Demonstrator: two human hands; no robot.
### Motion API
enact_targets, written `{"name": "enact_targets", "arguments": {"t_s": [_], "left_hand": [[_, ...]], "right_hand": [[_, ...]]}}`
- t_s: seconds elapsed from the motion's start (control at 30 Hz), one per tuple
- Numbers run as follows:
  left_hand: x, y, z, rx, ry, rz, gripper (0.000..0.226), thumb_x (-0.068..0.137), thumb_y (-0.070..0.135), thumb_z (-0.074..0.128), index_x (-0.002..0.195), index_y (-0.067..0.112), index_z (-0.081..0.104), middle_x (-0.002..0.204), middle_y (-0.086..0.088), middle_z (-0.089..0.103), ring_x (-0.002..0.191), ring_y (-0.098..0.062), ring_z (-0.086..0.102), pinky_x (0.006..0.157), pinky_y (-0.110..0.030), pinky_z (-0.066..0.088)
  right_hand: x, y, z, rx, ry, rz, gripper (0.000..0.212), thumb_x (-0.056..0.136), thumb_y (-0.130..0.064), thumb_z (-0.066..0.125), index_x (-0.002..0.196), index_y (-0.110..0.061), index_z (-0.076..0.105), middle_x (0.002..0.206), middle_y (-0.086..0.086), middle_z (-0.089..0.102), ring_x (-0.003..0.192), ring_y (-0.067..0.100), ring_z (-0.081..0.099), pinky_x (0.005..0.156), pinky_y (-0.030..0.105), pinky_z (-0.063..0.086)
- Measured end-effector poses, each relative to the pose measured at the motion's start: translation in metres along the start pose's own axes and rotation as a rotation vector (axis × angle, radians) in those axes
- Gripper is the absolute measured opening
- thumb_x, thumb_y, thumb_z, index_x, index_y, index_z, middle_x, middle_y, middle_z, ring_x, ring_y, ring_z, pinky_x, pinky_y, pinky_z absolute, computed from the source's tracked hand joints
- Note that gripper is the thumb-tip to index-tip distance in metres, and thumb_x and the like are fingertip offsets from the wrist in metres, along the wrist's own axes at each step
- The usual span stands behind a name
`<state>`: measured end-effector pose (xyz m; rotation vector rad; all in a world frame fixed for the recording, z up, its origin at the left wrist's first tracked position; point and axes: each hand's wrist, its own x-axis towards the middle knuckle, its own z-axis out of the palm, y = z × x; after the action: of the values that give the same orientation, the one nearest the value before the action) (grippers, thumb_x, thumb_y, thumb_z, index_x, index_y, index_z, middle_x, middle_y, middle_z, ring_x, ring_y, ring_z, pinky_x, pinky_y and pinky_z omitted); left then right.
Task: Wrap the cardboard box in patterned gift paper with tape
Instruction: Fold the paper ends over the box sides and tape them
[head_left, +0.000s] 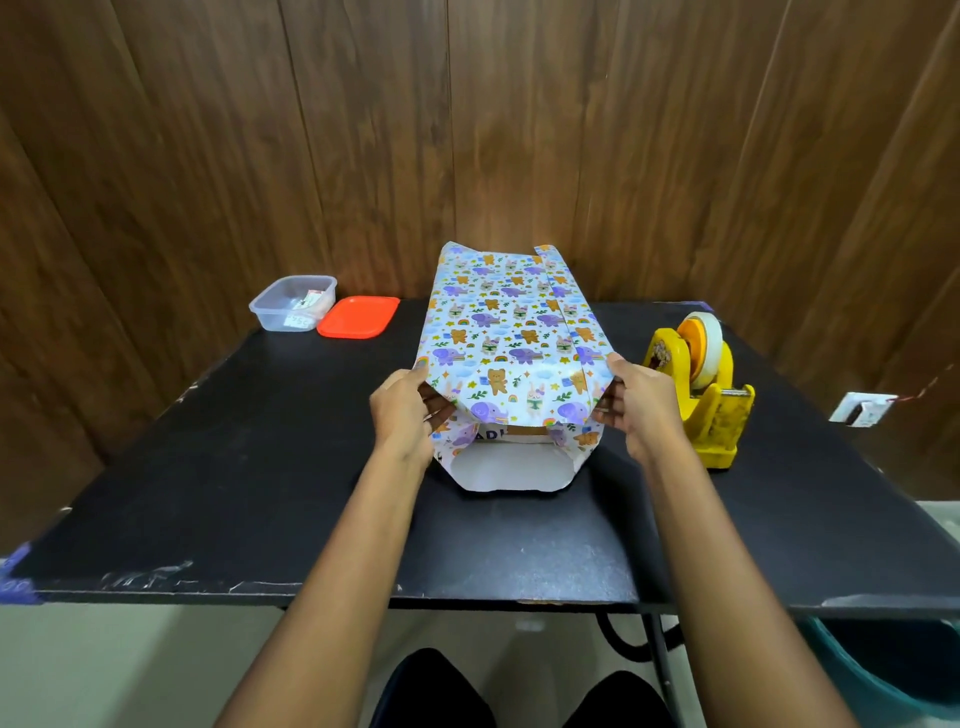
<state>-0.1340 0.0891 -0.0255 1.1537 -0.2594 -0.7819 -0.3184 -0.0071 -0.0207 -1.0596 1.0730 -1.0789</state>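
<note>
Flanking the gift paper (506, 322) stand tape dispenser (701, 384) and container (291, 304).

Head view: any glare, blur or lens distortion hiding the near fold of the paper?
Head view: wide-angle lens bows the wall panels at the sides; gift paper print sharp, no glare; left hand and right hand crisp; soft sheen on the table.

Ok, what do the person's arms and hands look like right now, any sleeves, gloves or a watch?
Both are bare. The left hand and right hand wear no gloves, and no watch, bracelet or ring shows. The left forearm and right forearm are uncovered down to the bottom edge of the view, so no sleeve is visible.
</note>
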Motion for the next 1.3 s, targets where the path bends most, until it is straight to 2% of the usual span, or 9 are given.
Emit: {"name": "enact_targets", "arguments": {"t_s": [0.13, 0.33, 0.4, 0.5, 0.67, 0.87, 1.0, 1.2, 1.3], "left_hand": [[-0.01, -0.01, 0.003, -0.047, -0.136, -0.017, 0.011, 0.093, 0.007, 0.053, 0.085, 0.01, 0.06, 0.074, -0.005, 0.069, 0.056, -0.015, 0.067, 0.049, -0.025, 0.054], [-0.007, -0.025, -0.007, -0.076, -0.234, 0.094, 0.013, 0.092, 0.002, 0.052, 0.097, 0.007, 0.063, 0.084, -0.003, 0.072, 0.071, -0.015, 0.07, 0.065, -0.031, 0.059], [-0.003, -0.03, -0.009, -0.049, -0.24, 0.154, 0.014, 0.091, -0.001, 0.052, 0.098, 0.006, 0.063, 0.082, -0.001, 0.072, 0.072, -0.013, 0.069, 0.062, -0.028, 0.058], [0.001, -0.035, -0.007, 0.007, -0.201, 0.212, 0.013, 0.09, -0.001, 0.054, 0.091, 0.008, 0.063, 0.074, 0.004, 0.072, 0.065, -0.01, 0.067, 0.057, -0.024, 0.055], [0.006, -0.045, -0.008, 0.037, -0.163, 0.212, 0.013, 0.088, -0.002, 0.058, 0.086, 0.009, 0.063, 0.073, 0.004, 0.072, 0.067, -0.012, 0.068, 0.061, -0.028, 0.057], [0.003, -0.045, -0.005, 0.08, -0.15, 0.216, 0.016, 0.086, -0.007, 0.058, 0.087, 0.009, 0.059, 0.077, -0.002, 0.07, 0.071, -0.016, 0.067, 0.063, -0.031, 0.057], [0.001, -0.044, -0.002, 0.155, -0.091, 0.287, 0.017, 0.084, -0.01, 0.059, 0.089, 0.006, 0.058, 0.082, -0.004, 0.066, 0.076, -0.016, 0.064, 0.059, -0.021, 0.056], [0.009, -0.05, 0.0, 0.182, 0.015, 0.244, 0.021, 0.081, -0.007, 0.064, 0.07, 0.008, 0.054, 0.072, -0.008, 0.063, 0.076, -0.023, 0.059, 0.076, -0.046, 0.053], [0.007, -0.051, 0.003, 0.142, 0.087, 0.212, 0.027, 0.08, -0.006, 0.065, 0.062, 0.007, 0.049, 0.064, -0.006, 0.055, 0.069, -0.02, 0.051, 0.067, -0.039, 0.049]], "right_hand": [[-0.006, 0.01, 0.003, 0.005, -0.09, -0.011, 0.022, 0.097, -0.027, 0.05, 0.083, -0.014, 0.06, 0.078, 0.003, 0.068, 0.067, 0.019, 0.066, 0.058, 0.031, 0.055], [-0.009, 0.024, -0.001, 0.096, -0.148, -0.046, 0.019, 0.095, -0.03, 0.052, 0.091, -0.016, 0.064, 0.078, 0.001, 0.072, 0.062, 0.012, 0.069, 0.052, 0.025, 0.054], [-0.01, 0.026, -0.003, 0.098, -0.182, -0.045, 0.017, 0.096, -0.027, 0.051, 0.096, -0.014, 0.063, 0.082, 0.002, 0.072, 0.063, 0.013, 0.07, 0.054, 0.026, 0.055], [-0.011, 0.031, -0.005, 0.088, -0.212, -0.034, 0.017, 0.095, -0.024, 0.052, 0.094, -0.012, 0.062, 0.076, 0.001, 0.073, 0.061, 0.014, 0.07, 0.049, 0.027, 0.055], [-0.012, 0.045, -0.001, 0.062, -0.202, -0.048, 0.016, 0.095, -0.017, 0.052, 0.09, -0.008, 0.063, 0.066, 0.004, 0.071, 0.053, 0.018, 0.067, 0.052, 0.024, 0.057], [-0.009, 0.049, -0.002, 0.017, -0.207, -0.075, 0.013, 0.09, -0.013, 0.06, 0.097, -0.006, 0.068, 0.077, 0.003, 0.074, 0.062, 0.018, 0.068, 0.058, 0.026, 0.053], [-0.007, 0.047, -0.002, 0.017, -0.197, -0.087, 0.014, 0.088, -0.005, 0.061, 0.1, 0.002, 0.066, 0.086, 0.01, 0.072, 0.062, 0.016, 0.07, 0.054, 0.025, 0.057], [-0.004, 0.045, 0.001, -0.009, -0.122, -0.087, 0.011, 0.087, -0.002, 0.063, 0.095, 0.0, 0.068, 0.084, 0.011, 0.07, 0.057, 0.012, 0.067, 0.052, 0.022, 0.055], [-0.003, 0.048, 0.002, 0.012, -0.087, -0.066, 0.013, 0.085, -0.005, 0.065, 0.096, 0.001, 0.07, 0.083, 0.009, 0.07, 0.061, 0.01, 0.066, 0.053, 0.019, 0.053]]}}
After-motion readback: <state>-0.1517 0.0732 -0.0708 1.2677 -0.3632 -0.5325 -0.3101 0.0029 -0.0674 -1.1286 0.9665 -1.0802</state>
